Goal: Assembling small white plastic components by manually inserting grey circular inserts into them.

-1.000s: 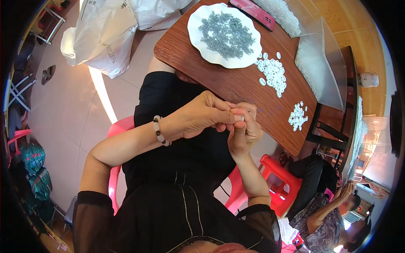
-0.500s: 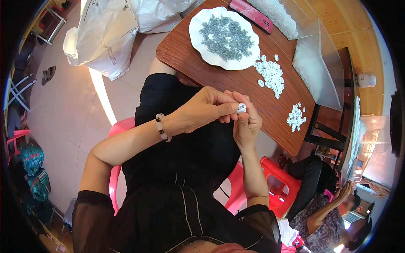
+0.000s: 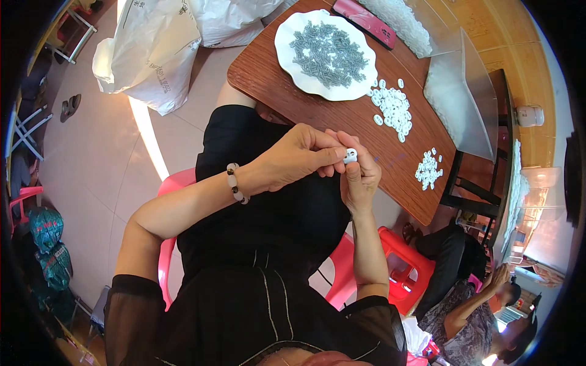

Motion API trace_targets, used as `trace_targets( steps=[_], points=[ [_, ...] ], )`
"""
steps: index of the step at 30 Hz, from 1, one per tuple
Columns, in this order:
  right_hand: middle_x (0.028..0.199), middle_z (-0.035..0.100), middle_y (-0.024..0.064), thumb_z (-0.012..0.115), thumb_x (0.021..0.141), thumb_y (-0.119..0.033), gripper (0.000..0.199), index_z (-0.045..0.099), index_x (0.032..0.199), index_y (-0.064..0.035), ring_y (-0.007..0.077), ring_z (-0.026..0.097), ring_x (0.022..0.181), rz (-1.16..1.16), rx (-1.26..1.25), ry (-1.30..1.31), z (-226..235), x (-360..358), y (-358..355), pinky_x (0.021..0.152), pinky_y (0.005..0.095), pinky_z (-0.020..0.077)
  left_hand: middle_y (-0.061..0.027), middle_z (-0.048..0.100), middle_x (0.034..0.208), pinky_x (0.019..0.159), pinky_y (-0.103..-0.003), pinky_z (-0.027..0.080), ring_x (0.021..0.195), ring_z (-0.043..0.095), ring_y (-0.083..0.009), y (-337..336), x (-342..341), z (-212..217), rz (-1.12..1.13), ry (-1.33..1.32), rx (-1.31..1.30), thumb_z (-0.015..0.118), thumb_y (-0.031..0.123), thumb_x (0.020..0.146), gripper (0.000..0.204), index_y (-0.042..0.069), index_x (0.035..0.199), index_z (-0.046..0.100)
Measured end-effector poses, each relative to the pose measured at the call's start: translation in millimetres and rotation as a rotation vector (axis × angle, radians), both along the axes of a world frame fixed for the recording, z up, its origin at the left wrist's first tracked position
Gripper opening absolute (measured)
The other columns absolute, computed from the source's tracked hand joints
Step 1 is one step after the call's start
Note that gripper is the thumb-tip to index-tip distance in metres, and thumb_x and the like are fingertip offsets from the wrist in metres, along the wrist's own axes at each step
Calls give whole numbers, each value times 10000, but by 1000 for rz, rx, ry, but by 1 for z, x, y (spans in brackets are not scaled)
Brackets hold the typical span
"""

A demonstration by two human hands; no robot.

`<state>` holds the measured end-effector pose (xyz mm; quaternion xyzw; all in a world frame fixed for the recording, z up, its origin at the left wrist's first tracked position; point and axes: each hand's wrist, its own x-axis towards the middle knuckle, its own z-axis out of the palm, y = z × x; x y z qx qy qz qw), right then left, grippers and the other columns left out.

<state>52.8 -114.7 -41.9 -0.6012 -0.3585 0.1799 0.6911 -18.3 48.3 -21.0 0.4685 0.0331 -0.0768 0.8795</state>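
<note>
Between both hands, over my lap, is a small white plastic piece with dark holes (image 3: 350,156). My left hand (image 3: 299,157) reaches across and pinches it from the left with thumb and fingertips. From the right, my right hand (image 3: 361,174) holds the same piece, its thumb below and its fingers curled behind. Parts of the fingers are hidden behind the piece and each other. Beyond the hands, on the brown table, a scalloped white plate (image 3: 284,68) carries a heap of small grey metal springs (image 3: 326,53). Near it lies a pile of white oval two-holed pieces (image 3: 392,110).
A smaller pile of white pieces (image 3: 429,171) lies near the table's (image 3: 342,116) right corner. Behind stand a pink case (image 3: 365,23) and a clear bin of white parts (image 3: 452,100). White sacks (image 3: 152,55) stand left, a red stool (image 3: 406,268) right. Another person (image 3: 464,317) sits at lower right.
Both hands keep their grip on the white piece, which has turned slightly and shifted a little to the right. The piles on the table look the same.
</note>
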Motion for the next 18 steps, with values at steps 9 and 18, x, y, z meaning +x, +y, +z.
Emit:
trace_targets(
  steps=[9, 18],
  points=[
    [1126, 609, 194, 618, 927, -343, 463, 631, 1137, 70, 253, 588, 1055, -15, 66, 79, -2, -3, 0, 908, 340, 458, -6, 660, 741, 595, -176, 432, 637, 563, -44, 0, -3, 3, -8, 55, -29, 671, 217, 909, 202, 28, 855, 718],
    [1061, 619, 175, 628, 922, -342, 427, 664, 1037, 67, 240, 596, 1017, -124, 66, 16, -10, -8, 0, 862, 333, 470, -28, 675, 766, 606, -167, 452, 641, 567, -45, -5, -4, -6, -9, 50, -45, 692, 193, 892, 197, 3, 930, 727]
  ],
)
